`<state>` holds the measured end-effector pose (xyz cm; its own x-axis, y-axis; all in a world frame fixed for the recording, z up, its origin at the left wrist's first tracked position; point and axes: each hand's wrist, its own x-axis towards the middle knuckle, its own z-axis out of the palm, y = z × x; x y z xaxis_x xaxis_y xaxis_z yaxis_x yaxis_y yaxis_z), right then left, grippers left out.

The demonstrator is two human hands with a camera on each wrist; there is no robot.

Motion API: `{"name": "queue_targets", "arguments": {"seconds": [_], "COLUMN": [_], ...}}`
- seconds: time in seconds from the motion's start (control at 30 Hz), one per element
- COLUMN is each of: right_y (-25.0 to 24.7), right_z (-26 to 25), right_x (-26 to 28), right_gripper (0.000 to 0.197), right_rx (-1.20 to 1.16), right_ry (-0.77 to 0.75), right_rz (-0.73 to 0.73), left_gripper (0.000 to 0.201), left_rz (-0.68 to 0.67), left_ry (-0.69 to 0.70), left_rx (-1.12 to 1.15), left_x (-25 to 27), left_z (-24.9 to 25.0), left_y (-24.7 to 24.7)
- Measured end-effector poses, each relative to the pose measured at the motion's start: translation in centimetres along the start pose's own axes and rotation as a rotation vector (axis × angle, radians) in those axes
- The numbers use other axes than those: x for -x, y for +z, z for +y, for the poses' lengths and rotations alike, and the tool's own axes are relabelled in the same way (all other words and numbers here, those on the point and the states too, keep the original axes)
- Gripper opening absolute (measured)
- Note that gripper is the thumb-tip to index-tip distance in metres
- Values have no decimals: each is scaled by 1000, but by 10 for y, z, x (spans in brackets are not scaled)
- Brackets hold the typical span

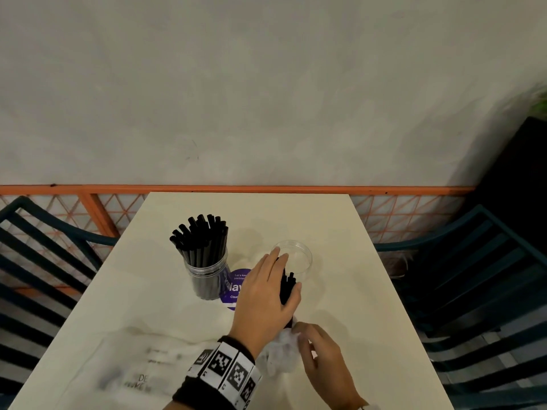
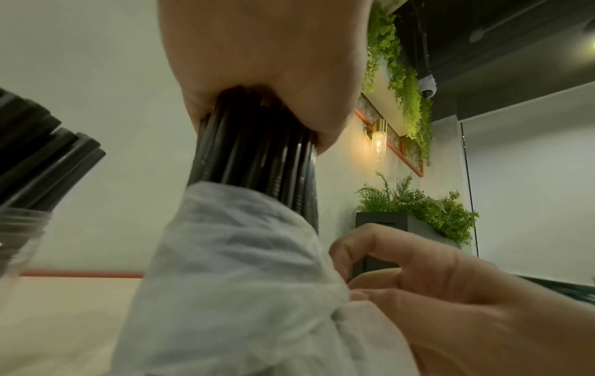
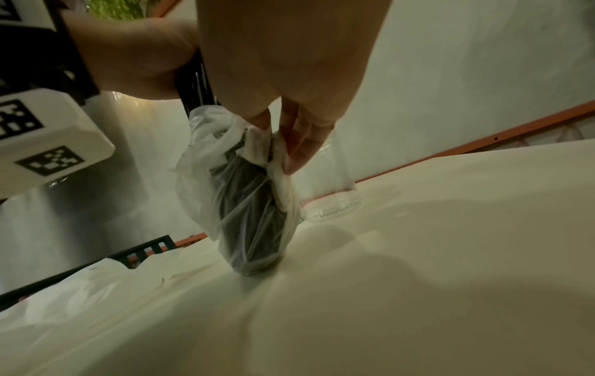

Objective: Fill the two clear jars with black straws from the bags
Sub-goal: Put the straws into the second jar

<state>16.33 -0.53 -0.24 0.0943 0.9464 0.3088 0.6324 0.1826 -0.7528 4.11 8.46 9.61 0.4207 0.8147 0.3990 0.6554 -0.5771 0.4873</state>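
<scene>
The left hand (image 1: pixel 266 294) is closed around a bundle of black straws (image 1: pixel 287 287), with the fingers curled over the far side and the thumb on the right side of the bundle. The bundle stands nearly upright near the middle of the table (image 1: pixel 355 291). Its lower part is inside a thin clear plastic bag (image 3: pixel 248 203), and the bottom of the bag rests on the table. The upper part of the straws comes out of the bag into the left hand.

The right hand (image 1: pixel 322 353) is just near of the left one, and its fingertips (image 3: pixel 294 152) pinch the crumpled plastic at the side of the bag, below the left hand.

An empty clear jar (image 1: pixel 296 255) stands upright just far of the bundle, close to the left fingers; whether they touch it I cannot tell. A second clear jar (image 1: pixel 207 270) stands to the left, apart from the hands, and it is full of black straws (image 1: pixel 201 238) that rise well above its rim. Between the two jars a round purple sticker (image 1: pixel 233 287) lies on the table.

At the near left of the table lies an empty plastic bag (image 1: pixel 133 365), flat and with some dark print on it. Dark slatted chairs (image 1: pixel 44 261) stand at both sides of the table, and an orange rail (image 1: pixel 266 189) runs along the grey wall behind.
</scene>
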Motion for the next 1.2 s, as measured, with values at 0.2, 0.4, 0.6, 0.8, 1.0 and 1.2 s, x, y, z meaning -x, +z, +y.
{"name": "queue_targets", "arguments": {"seconds": [0.2,0.4,0.6,0.8,1.0,1.2], "right_y": [5,3,-10,-14,-17,-34], "right_z": [-2,3,6,7,10,2], "right_x": [5,-2,-18,-25,-13,-8], "right_gripper": [22,19,38,37,46,35], "right_rx": [-60,-135,-488,-461,-485,-358], "right_ry": [33,153,563,598,561,528], "right_rz": [-120,-95,-191,-313,-353,-221], "left_gripper": [50,42,49,36,29,33], "left_rz": [-5,-61,-131,-77,-108,-111], "left_ry": [-1,105,142,118,231,130], "left_rx": [-87,-196,-302,-199,-113,92], "left_x": [0,2,3,7,8,9], "left_z": [-10,-8,-7,-2,-2,-2], "left_y": [-3,-3,-5,-2,-5,-18]}}
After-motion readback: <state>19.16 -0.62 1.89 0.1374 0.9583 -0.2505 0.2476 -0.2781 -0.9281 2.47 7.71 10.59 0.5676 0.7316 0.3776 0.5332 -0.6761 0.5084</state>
